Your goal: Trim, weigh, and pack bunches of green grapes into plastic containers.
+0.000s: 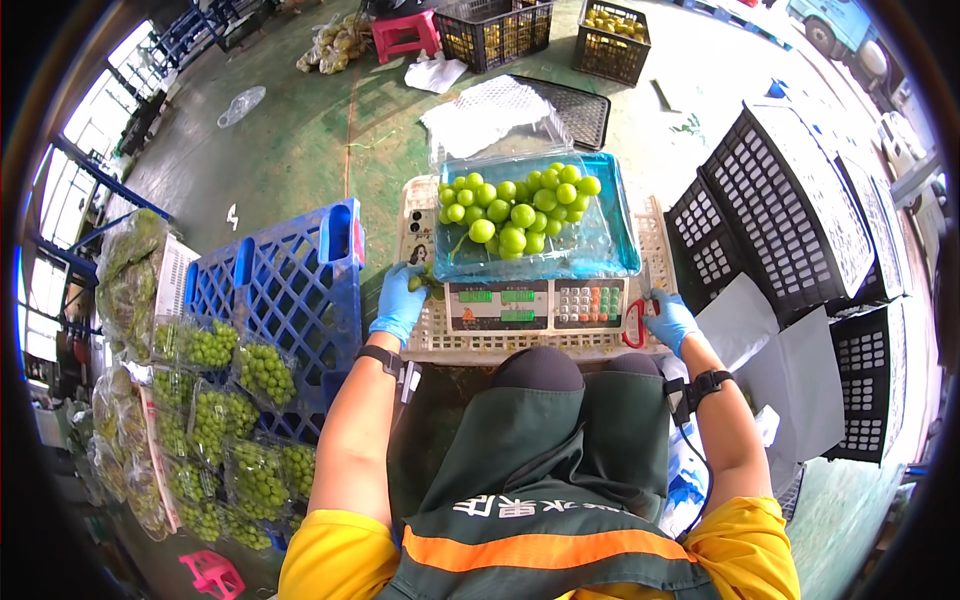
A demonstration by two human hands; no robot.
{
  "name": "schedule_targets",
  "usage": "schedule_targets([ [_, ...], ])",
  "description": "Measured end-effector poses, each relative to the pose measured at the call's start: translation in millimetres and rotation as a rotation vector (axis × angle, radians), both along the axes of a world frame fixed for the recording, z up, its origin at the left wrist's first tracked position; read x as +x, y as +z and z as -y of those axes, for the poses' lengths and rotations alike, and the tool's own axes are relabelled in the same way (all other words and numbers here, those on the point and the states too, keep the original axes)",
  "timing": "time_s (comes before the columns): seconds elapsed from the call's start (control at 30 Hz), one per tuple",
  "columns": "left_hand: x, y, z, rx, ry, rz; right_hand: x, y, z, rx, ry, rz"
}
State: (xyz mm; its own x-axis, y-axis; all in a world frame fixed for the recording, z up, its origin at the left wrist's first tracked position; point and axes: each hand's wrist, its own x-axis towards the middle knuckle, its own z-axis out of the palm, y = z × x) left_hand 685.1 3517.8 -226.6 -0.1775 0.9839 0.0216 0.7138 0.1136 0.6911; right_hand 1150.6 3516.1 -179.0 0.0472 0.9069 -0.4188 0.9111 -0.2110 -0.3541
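A large bunch of green grapes [512,215] lies in a clear plastic box in a blue tray [615,243] on a scale [535,305] with lit green displays, standing on a cream perforated crate [425,340]. My gloved left hand [400,298] is closed at the scale's left, on small green pieces [433,283], perhaps loose grapes or stems, partly hidden by the fingers. My gloved right hand [668,316] grips red-handled scissors [635,323] at the scale's right, blades pointing away from me. A phone-like object [416,225] lies beside the tray.
Bagged grapes [218,420] and a blue plastic pallet [270,290] are on my left. Black crates [760,200] and grey sheets [770,390] are on my right. Beyond lie white sheets [475,120], crates of yellow fruit [612,50] and a pink stool [405,35].
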Motion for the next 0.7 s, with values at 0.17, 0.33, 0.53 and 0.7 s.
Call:
schedule_targets([
  [0.17,-7,8,19,0.038,0.137,0.348,-7,1,-3,-0.169,0.000,0.172],
  [0.33,7,55,42,0.004,0.274,0.957,1,-12,10,-0.054,0.032,0.098],
  [0.53,23,113,51,-0.036,0.148,1.369,1,-15,13,-0.033,-0.028,0.134],
  [0.7,58,169,41,-0.180,0.022,1.724,49,-2,26,-0.108,-0.539,-0.983],
])
